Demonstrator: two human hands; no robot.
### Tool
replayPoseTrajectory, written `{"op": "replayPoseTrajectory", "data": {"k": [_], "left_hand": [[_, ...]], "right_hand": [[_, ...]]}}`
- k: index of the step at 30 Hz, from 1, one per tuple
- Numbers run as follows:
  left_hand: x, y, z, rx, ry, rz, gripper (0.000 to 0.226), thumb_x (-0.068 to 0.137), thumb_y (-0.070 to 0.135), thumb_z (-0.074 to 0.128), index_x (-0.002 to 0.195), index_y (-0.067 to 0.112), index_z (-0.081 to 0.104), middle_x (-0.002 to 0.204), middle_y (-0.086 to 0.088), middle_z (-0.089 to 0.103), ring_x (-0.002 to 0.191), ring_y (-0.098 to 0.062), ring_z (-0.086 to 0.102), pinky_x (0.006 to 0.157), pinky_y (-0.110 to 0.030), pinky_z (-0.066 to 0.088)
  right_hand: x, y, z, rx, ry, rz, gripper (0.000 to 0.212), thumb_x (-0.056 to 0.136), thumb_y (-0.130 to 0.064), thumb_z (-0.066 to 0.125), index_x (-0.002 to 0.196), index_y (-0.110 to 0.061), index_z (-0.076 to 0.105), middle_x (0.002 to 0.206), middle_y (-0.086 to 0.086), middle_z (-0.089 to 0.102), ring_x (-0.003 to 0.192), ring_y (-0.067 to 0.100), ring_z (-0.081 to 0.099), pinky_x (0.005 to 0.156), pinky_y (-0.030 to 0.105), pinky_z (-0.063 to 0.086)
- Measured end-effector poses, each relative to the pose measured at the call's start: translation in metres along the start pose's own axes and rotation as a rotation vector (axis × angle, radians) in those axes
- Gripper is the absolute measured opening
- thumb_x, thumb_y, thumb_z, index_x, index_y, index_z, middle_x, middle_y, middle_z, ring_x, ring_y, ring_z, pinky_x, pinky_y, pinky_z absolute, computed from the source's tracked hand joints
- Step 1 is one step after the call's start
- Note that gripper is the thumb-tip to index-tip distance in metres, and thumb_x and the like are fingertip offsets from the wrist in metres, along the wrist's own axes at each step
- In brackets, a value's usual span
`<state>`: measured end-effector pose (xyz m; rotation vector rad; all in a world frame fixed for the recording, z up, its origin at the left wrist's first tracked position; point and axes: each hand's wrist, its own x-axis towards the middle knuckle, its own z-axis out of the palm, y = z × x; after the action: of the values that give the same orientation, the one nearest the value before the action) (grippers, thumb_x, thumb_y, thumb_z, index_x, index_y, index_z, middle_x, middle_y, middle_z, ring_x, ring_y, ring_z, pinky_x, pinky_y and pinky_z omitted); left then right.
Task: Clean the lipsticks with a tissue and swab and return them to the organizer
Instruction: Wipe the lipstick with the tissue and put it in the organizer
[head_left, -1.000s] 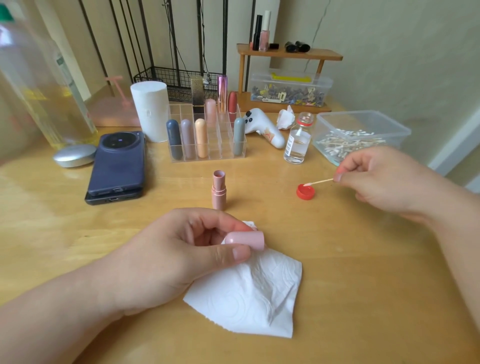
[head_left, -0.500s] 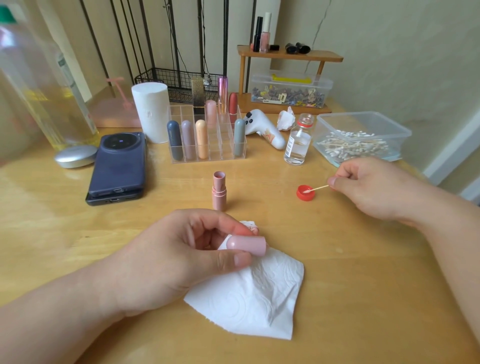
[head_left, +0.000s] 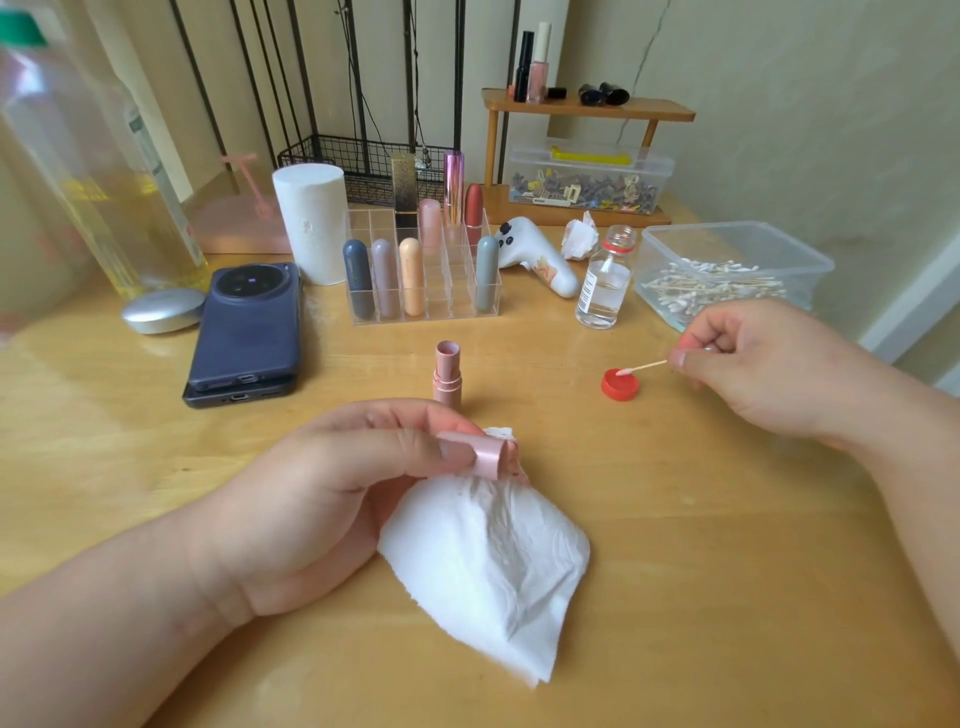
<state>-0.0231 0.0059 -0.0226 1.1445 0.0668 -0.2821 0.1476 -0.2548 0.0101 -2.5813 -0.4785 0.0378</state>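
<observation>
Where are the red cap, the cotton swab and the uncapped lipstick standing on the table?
red cap (head_left: 618, 391), head view, on its front wall.
cotton swab (head_left: 647, 366), head view, middle of the wooden stick.
uncapped lipstick (head_left: 447, 378), head view, middle of the pink tube.

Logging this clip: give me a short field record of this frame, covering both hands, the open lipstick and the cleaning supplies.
left hand: pinches the pink lipstick cap sideways, tissue beneath it
right hand: pinches the cotton swab, tip in the red bottle cap
open lipstick: upright on the table, uncapped, in front of the organizer
organizer: several capped lipsticks standing in it
glass bottle: uncapped, clear liquid, beside the swab container
</observation>
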Motion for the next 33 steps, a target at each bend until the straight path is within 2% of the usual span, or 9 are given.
{"op": "replayPoseTrajectory", "data": {"k": [4,6,8,9,14,17,22,24,33], "left_hand": [[0.0,0.0,-0.002,-0.086,-0.009,-0.012,0.041,0.073,0.025,0.08,0.1,-0.004,0.073,0.105,-0.026,0.07,0.096,-0.033,0.069,0.089,-0.037,0.058],[0.0,0.0,-0.003,-0.117,-0.03,-0.008,0.047,0.074,0.028,0.083,0.106,-0.004,0.073,0.115,-0.027,0.068,0.103,-0.034,0.068,0.096,-0.04,0.055],[0.001,-0.001,-0.004,-0.151,-0.048,-0.012,0.047,0.073,0.028,0.083,0.108,-0.003,0.073,0.117,-0.025,0.068,0.107,-0.033,0.068,0.097,-0.039,0.054],[0.002,-0.001,-0.004,-0.16,-0.057,-0.015,0.046,0.073,0.026,0.083,0.108,-0.002,0.074,0.119,-0.025,0.068,0.109,-0.033,0.067,0.098,-0.039,0.054],[0.004,-0.002,-0.006,-0.153,-0.077,-0.03,0.042,0.087,0.017,0.066,0.121,-0.008,0.065,0.124,-0.026,0.064,0.115,-0.035,0.062,0.104,-0.039,0.047],[0.004,-0.002,-0.008,-0.146,-0.085,-0.037,0.042,0.087,0.017,0.069,0.122,-0.006,0.066,0.12,-0.023,0.066,0.11,-0.033,0.063,0.101,-0.037,0.049],[0.004,-0.002,-0.008,-0.153,-0.086,-0.053,0.043,0.085,0.018,0.073,0.121,-0.007,0.066,0.12,-0.025,0.066,0.108,-0.034,0.064,0.099,-0.039,0.051],[0.003,-0.002,-0.007,-0.151,-0.079,-0.052,0.045,0.084,0.019,0.076,0.119,-0.007,0.067,0.125,-0.028,0.064,0.111,-0.036,0.063,0.102,-0.04,0.051],[0.003,-0.001,-0.006,-0.147,-0.072,-0.065,0.039,0.081,0.019,0.079,0.109,-0.007,0.071,0.107,-0.026,0.071,0.097,-0.033,0.071,0.09,-0.037,0.057]], "right_hand": [[-0.009,-0.01,-0.003,0.039,0.07,-0.081,0.024,0.093,-0.028,0.067,0.073,-0.015,0.065,0.066,0.011,0.065,0.049,0.018,0.044,0.052,0.028,0.037],[-0.019,-0.022,-0.006,0.377,0.044,-0.163,0.022,0.087,-0.026,0.072,0.072,-0.012,0.066,0.059,0.005,0.061,0.049,0.018,0.043,0.049,0.026,0.036],[-0.032,-0.036,-0.007,0.769,-0.106,-0.24,0.017,0.078,-0.025,0.073,0.07,-0.011,0.067,0.055,0.006,0.055,0.048,0.019,0.037,0.042,0.022,0.031],[-0.038,-0.041,-0.006,0.838,-0.17,-0.293,0.016,0.076,-0.023,0.075,0.07,-0.01,0.068,0.055,0.007,0.054,0.048,0.02,0.036,0.041,0.02,0.029],[-0.054,-0.049,0.004,0.636,-0.201,-0.499,0.012,0.083,-0.022,0.068,0.076,-0.012,0.068,0.057,0.002,0.062,0.047,0.009,0.05,0.047,0.014,0.04],[-0.057,-0.051,0.011,0.539,-0.15,-0.523,0.011,0.084,-0.025,0.067,0.075,-0.019,0.067,0.06,0.0,0.063,0.053,0.005,0.054,0.053,0.011,0.041],[-0.059,-0.052,0.021,0.407,-0.045,-0.551,0.008,0.085,-0.034,0.068,0.082,-0.026,0.066,0.066,0.002,0.063,0.059,0.021,0.058,0.056,0.037,0.05],[-0.06,-0.053,0.023,0.379,0.002,-0.575,0.005,0.085,-0.031,0.068,0.083,-0.026,0.066,0.066,0.002,0.062,0.058,0.023,0.057,0.056,0.041,0.048],[-0.066,-0.056,0.018,0.151,-0.08,-0.64,0.01,0.085,-0.027,0.064,0.083,-0.028,0.073,0.061,-0.008,0.059,0.057,0.013,0.056,0.049,0.013,0.038]]}}
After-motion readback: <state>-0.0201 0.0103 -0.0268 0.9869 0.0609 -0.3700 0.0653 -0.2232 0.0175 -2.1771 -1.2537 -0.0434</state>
